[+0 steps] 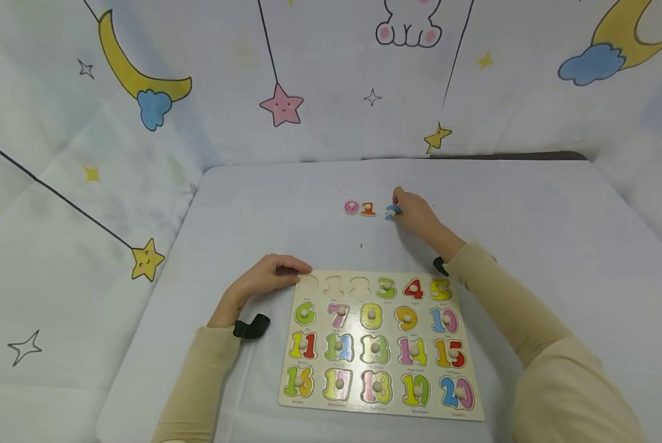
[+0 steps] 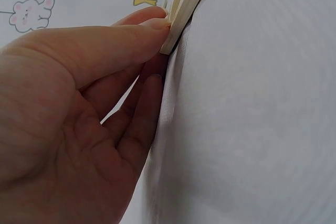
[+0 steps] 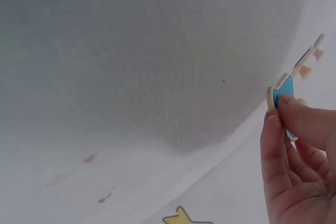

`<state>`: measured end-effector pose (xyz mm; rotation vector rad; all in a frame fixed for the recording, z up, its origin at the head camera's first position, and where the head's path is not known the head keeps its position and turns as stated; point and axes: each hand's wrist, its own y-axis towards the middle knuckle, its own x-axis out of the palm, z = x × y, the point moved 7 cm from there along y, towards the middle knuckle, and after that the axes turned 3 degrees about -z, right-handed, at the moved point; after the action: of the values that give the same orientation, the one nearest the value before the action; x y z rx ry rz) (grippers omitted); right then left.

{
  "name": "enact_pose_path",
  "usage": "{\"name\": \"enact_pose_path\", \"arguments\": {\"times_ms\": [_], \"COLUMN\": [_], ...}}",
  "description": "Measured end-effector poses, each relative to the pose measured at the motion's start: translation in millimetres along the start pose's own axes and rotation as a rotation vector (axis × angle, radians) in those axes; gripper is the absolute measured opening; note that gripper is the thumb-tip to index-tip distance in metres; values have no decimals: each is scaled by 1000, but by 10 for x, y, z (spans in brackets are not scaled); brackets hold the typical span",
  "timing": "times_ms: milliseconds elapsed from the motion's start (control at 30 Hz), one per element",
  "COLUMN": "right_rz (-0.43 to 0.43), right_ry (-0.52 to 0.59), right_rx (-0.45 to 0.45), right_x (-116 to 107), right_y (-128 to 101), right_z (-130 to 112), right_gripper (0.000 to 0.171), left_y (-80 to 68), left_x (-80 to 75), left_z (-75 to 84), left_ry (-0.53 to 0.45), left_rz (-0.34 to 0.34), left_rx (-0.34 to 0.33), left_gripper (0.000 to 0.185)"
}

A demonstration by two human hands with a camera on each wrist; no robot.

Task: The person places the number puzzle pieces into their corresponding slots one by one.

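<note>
Pinching the blue 2 [image 1: 392, 212] with your right hand [image 1: 416, 212], your left hand [image 1: 264, 278] grips the board [image 1: 379, 344] corner, steadying it.

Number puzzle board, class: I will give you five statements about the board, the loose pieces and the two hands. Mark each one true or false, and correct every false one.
1. The right hand pinches the blue piece. True.
2. The left hand lies flat on the middle of the puzzle board. False: it holds the board's far left corner.
3. The first three slots of the board's top row are empty. True.
4. The pink piece and the orange piece sit in the board. False: they lie on the table, beyond the board.
5. The 20 piece is missing. False: it sits in the bottom right slot.
</note>
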<state>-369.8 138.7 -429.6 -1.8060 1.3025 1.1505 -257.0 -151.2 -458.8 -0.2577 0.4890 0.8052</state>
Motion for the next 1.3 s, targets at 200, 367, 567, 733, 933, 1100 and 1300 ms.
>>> {"name": "enact_pose_path", "arguments": {"times_ms": [200,367,567,733,933,1100,1300], "right_rz": [37,41,-20,-85,-227,-336,-380], "right_ry": [32,122,263,323,375,394,390], "right_rx": [-77,-71,-38,-107,-207,-226,-220], "right_x": [-78,-109,-104,-35,155,334,455], "right_y": [-178,-333,-519,-667,-850,-959,-1015], "right_z": [-119,-188,-311,-524,-788,-875,-887], "right_gripper": [13,9,7,5,3,3,5], "left_y": [-10,-23,-24,-29,-30,-34,-49], "left_x": [3,18,22,19,20,27,25], "left_z": [24,0,-22,-7,26,30,40], "left_ry": [-1,0,4,11,4,11,23], "left_rz": [6,7,9,11,10,18,23], "left_rx": [-3,-19,-15,-10,8,46,92], "left_gripper": [25,25,25,25,25,24,24]}}
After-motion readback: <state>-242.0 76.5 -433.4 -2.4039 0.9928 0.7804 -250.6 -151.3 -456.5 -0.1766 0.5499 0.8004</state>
